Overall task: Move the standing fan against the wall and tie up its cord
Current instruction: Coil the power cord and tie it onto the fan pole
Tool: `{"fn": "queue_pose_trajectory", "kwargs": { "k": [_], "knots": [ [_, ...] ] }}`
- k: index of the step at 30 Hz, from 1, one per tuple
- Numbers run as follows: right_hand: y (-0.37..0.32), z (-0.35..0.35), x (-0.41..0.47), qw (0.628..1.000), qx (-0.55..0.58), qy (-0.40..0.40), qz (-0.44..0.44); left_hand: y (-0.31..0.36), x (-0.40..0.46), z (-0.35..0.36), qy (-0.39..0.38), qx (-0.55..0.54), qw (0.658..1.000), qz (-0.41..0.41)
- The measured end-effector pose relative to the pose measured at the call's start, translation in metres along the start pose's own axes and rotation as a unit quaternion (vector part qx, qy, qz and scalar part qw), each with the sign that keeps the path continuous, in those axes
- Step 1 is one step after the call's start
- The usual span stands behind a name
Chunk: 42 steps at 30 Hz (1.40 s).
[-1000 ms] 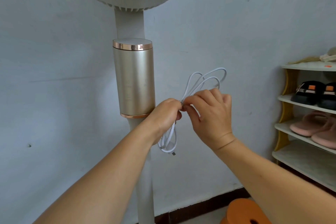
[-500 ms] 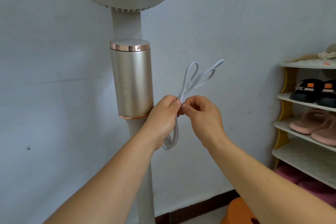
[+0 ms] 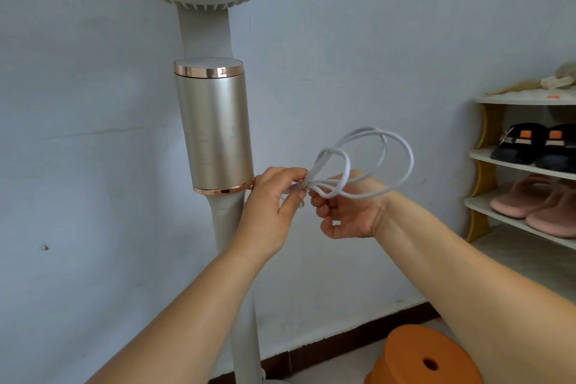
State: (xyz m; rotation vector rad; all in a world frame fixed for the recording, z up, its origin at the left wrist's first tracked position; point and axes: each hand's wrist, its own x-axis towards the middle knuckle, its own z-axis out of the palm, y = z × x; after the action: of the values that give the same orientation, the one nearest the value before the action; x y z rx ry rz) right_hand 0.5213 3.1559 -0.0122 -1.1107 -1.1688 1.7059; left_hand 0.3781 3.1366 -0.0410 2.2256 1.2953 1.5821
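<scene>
Fingertips of both hands pinch the looped white cord (image 3: 367,162) beside the fan pole (image 3: 246,305); shoe rack (image 3: 486,171) right.

Since a second ago my right hand (image 3: 346,212) turns palm-up, knuckles no longer facing me. The cord (image 3: 367,162) loops, earlier bunched narrow and upright, now splay wide toward the right over my wrist. Below my left hand (image 3: 274,206) the hanging loop is gone.
</scene>
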Motion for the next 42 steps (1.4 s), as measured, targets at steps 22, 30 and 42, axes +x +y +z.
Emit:
{"fn": "queue_pose_trajectory", "kwargs": {
  "k": [22, 30, 42],
  "knots": [
    [0.047, -0.014, 0.015, 0.794, -0.411, 0.082, -0.44, 0.019, -0.001, 0.017, 0.018, -0.425, 0.794, -0.434],
    [0.036, -0.017, 0.015, 0.826, -0.429, 0.054, -0.361, 0.005, -0.014, 0.019, -0.003, -0.323, 0.878, -0.353],
    [0.017, 0.0, 0.019, 0.965, -0.252, 0.064, 0.044, -0.022, -0.03, 0.031, 0.02, -0.104, 0.977, -0.185]
  ]
}}
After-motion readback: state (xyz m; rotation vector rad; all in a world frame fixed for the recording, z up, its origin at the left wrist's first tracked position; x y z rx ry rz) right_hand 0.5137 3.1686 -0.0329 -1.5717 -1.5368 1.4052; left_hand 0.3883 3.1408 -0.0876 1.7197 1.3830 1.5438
